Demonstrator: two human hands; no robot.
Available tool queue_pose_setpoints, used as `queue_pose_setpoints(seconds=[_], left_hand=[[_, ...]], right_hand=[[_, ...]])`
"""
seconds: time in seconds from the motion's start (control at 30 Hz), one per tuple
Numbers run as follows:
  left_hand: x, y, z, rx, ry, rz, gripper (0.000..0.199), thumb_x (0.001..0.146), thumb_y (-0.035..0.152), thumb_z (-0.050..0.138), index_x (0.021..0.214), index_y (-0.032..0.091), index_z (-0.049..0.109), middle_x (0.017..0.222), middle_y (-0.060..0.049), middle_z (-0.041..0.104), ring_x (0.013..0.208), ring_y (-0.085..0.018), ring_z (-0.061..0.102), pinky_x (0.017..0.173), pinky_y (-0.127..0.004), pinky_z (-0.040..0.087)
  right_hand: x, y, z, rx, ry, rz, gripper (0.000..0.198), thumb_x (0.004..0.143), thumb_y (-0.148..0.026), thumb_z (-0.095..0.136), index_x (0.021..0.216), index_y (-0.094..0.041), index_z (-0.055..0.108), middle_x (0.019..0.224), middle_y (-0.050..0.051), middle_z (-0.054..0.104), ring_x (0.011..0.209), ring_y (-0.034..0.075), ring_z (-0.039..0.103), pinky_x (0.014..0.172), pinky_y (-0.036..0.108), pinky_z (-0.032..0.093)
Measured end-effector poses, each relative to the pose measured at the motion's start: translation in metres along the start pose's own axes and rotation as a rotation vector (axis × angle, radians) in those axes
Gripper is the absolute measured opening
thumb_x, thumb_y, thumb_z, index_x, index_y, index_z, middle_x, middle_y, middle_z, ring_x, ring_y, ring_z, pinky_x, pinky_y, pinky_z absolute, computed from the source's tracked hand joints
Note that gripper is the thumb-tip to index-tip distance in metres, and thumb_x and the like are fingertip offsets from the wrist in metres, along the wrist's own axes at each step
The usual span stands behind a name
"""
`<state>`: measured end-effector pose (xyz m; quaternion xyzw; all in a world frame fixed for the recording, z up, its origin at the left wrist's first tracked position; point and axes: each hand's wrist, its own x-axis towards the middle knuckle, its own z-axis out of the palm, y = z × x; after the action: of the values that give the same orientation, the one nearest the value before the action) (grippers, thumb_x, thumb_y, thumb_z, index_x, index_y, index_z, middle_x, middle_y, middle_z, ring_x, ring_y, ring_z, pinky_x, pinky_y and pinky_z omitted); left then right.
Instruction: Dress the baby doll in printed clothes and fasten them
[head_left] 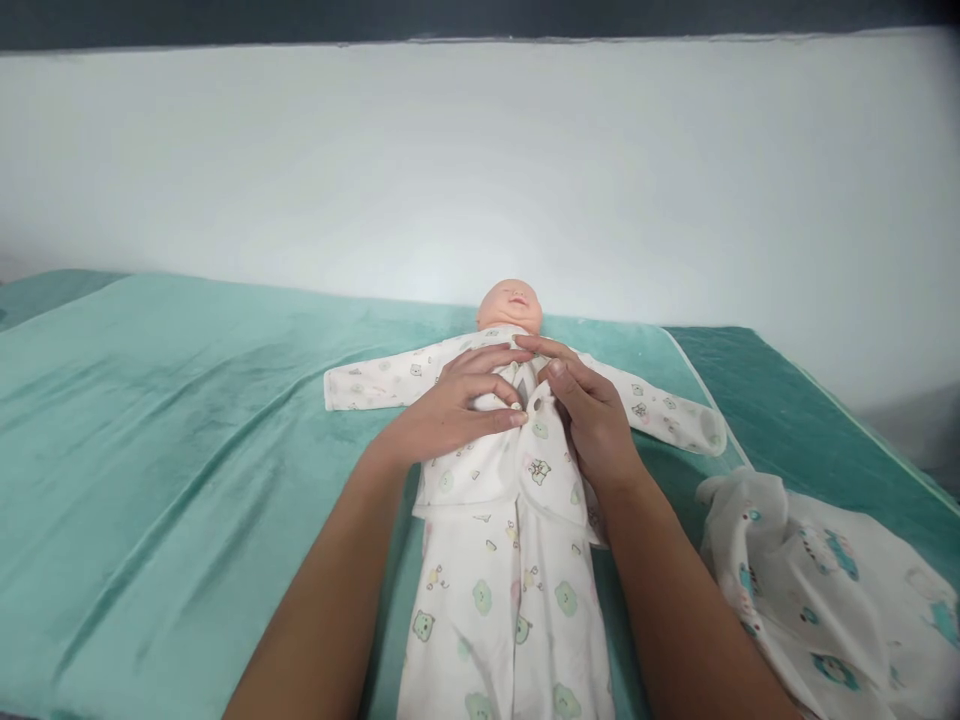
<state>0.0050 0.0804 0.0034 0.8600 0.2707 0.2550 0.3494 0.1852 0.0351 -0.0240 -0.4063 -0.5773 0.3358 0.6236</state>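
A baby doll (511,304) lies on its back, dressed in a white printed baby jacket (469,470) and matching trousers (502,610). Both sleeves stretch out sideways. At the chest, my left hand (472,395) pinches the jacket's front edge near a small snap between thumb and fingers. Opposite it, my right hand (589,405) grips the other front edge, thumb bent and forefinger reaching toward the collar. The front gapes slightly between the hands, while its lower part lies together. Parts of the right fingers are hidden behind the cloth.
A green plush cover (187,460) spreads under the doll, with a darker green cover (817,420) at the right. A crumpled white printed cloth (832,590) lies beside my right forearm. Behind stands a white wall (450,160).
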Motion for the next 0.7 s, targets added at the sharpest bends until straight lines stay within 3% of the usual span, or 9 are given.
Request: queue_pose_setpoints(seconds=[0.17, 0.27, 0.33, 0.47, 0.7], left_hand=[[-0.0003, 0.0013, -0.0011, -0.007, 0.0, -0.004, 0.017, 0.087, 0.041, 0.063, 0.084, 0.026, 0.068, 0.152, 0.002, 0.045, 0.146, -0.024, 0.032, 0.122, -0.049, 0.023], [-0.0003, 0.0023, -0.0018, 0.004, -0.007, 0.006, 0.016, 0.088, 0.04, 0.063, 0.084, 0.025, 0.068, 0.151, 0.001, 0.047, 0.145, -0.025, 0.034, 0.121, -0.05, 0.025], [-0.0002, 0.0024, -0.0018, 0.004, -0.004, 0.012, 0.016, 0.088, 0.039, 0.063, 0.083, 0.025, 0.067, 0.151, 0.001, 0.047, 0.145, -0.025, 0.035, 0.12, -0.05, 0.027], [-0.0003, 0.0013, -0.0013, -0.013, 0.004, 0.022, 0.017, 0.089, 0.039, 0.062, 0.082, 0.024, 0.066, 0.151, 0.002, 0.047, 0.145, -0.024, 0.034, 0.12, -0.048, 0.028], [-0.0013, 0.0009, -0.0016, -0.083, 0.026, 0.018, 0.019, 0.089, 0.04, 0.062, 0.079, 0.023, 0.062, 0.148, 0.0, 0.05, 0.144, -0.024, 0.036, 0.118, -0.048, 0.03]], right_hand=[[-0.0018, -0.0033, 0.0016, 0.06, 0.098, 0.12, 0.032, 0.094, -0.051, 0.052, 0.094, -0.026, 0.071, 0.117, 0.003, 0.068, 0.095, 0.023, 0.064, 0.091, 0.043, 0.049], [-0.0024, -0.0033, 0.0024, 0.089, 0.164, 0.164, 0.036, 0.093, -0.055, 0.051, 0.099, -0.024, 0.07, 0.102, 0.003, 0.07, 0.071, 0.018, 0.06, 0.074, 0.039, 0.051], [-0.0022, -0.0027, 0.0024, 0.079, 0.191, 0.16, 0.037, 0.092, -0.056, 0.051, 0.097, -0.024, 0.07, 0.101, 0.003, 0.07, 0.065, 0.016, 0.056, 0.067, 0.036, 0.049], [-0.0013, -0.0018, 0.0013, 0.009, 0.175, 0.146, 0.04, 0.093, -0.058, 0.047, 0.094, -0.024, 0.067, 0.111, 0.003, 0.069, 0.068, 0.016, 0.057, 0.065, 0.033, 0.047], [-0.0017, -0.0005, 0.0002, 0.016, 0.217, 0.127, 0.036, 0.095, -0.054, 0.047, 0.09, -0.024, 0.067, 0.122, 0.002, 0.066, 0.096, 0.022, 0.063, 0.081, 0.036, 0.047]])
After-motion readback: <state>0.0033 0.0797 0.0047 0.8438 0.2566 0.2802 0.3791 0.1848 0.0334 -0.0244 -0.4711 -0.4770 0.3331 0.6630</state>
